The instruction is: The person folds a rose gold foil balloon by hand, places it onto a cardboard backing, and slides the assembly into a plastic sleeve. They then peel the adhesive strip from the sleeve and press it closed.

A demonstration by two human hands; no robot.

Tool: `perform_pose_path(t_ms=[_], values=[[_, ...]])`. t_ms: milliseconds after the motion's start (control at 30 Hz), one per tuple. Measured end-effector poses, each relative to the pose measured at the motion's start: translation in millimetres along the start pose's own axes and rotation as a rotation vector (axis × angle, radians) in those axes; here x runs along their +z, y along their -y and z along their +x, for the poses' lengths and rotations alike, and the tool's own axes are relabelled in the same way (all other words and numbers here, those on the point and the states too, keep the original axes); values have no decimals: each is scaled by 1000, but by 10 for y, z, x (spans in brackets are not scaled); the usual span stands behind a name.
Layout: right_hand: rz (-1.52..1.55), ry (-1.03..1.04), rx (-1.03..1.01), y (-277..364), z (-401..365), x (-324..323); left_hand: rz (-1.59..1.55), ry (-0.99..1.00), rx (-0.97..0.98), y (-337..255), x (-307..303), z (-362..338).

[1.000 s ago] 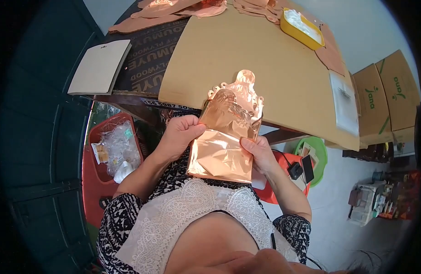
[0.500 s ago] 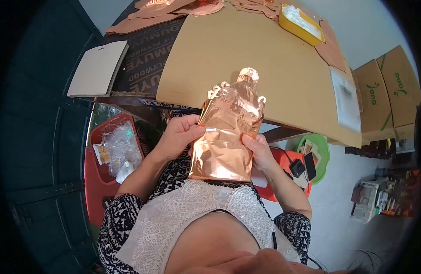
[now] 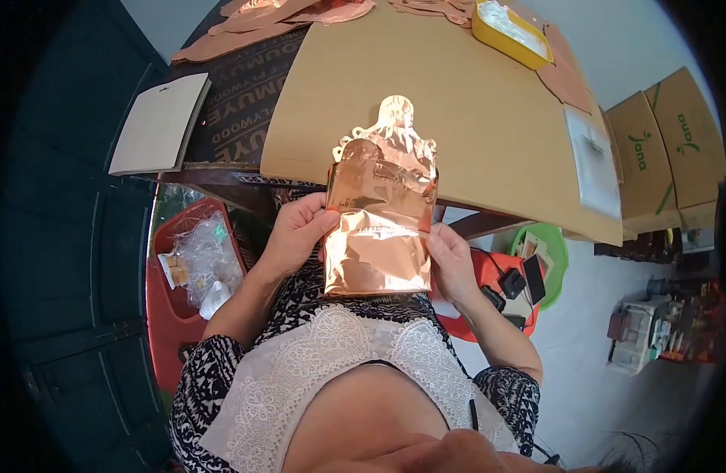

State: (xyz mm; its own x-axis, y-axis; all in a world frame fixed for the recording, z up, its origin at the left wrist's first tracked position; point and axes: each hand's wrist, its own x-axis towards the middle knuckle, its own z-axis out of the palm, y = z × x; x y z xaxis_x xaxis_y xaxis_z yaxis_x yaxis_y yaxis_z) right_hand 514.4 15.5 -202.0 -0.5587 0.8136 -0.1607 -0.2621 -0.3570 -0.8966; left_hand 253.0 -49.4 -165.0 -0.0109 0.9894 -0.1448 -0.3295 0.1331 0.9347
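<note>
Two hands hold one copper-coloured foil piece (image 3: 377, 264) in the head view. Its long axis runs almost from 6 to 12 o'clock, and the shaped end points to 12, towards the cardboard sheet (image 3: 473, 142). The piece is shiny and creased, with a rounded top, small curls and a nearly straight lower edge. It is above the lap, its upper part in front of the cardboard. The left hand (image 3: 297, 235) pinches its edge at 8 o'clock, the right hand (image 3: 453, 262) at 4.
</note>
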Motion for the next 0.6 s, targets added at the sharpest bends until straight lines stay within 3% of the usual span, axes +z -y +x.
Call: perform_pose_path(t_ms=[167,267,600], values=[[16,-40,59,161,54,173,33,28,-10,8,49,32],[36,78,100,117,134,41,59,102,-7,-28,44,41],[128,67,88,49,161,33,-153,75,-54,68,4,95]])
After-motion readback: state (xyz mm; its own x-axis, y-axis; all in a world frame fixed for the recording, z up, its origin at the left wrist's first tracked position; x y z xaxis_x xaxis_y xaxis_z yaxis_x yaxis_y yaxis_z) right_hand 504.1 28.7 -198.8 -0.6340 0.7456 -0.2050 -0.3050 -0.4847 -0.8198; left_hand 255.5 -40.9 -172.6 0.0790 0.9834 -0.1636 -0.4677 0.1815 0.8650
